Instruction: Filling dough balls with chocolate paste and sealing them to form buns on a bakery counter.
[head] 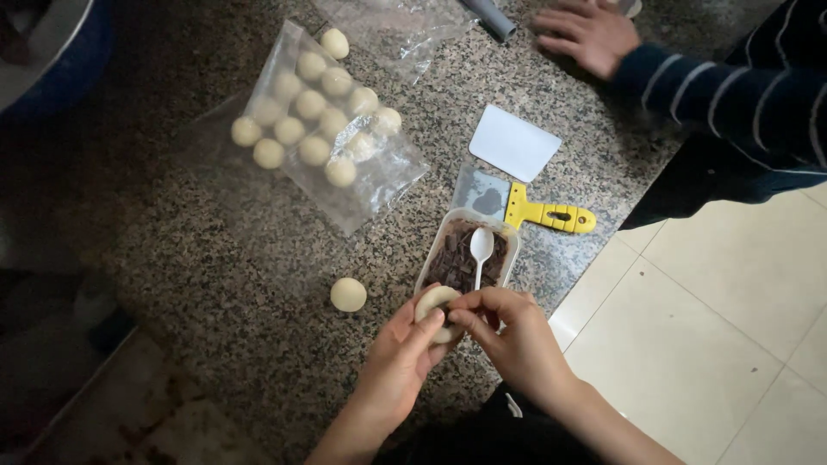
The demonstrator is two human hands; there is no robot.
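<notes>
The left hand [405, 344] cups a flattened disc of pale dough [435, 303] in its palm, fingers curled up around it. The right hand [504, 331] is narrowed to a pinch, its fingertips [461, 314] pressing on the dough's rim, so both hands hold the same piece just above the tabletop [215, 258]. Directly beyond the hands sits a clear plastic tub [469, 254] of dark chopped filling with a white spoon [481, 250] standing in it. A single dough ball [348, 294] lies just left of the hands, apart from them.

Further out lie a scraper with a yellow handle [538, 211], a white plastic card scraper [514, 142], and a clear plastic sheet [345, 164] carrying a cluster of more dough balls [301, 120]. Another person's hand [586, 34], in a striped sleeve [732, 90], rests flat on the far edge.

The dough looks soft and thin at its rim; I judge that a hard pinch could tear it, or let it sag off the palm. The tub stands close to the tabletop edge, so a nudge from the right wrist might tip it toward the floor.

The tabletop is dark speckled stone, dimly lit. To the right is a pale tiled floor [715, 344]; a blue basin [52, 52] shows at the upper left corner.
</notes>
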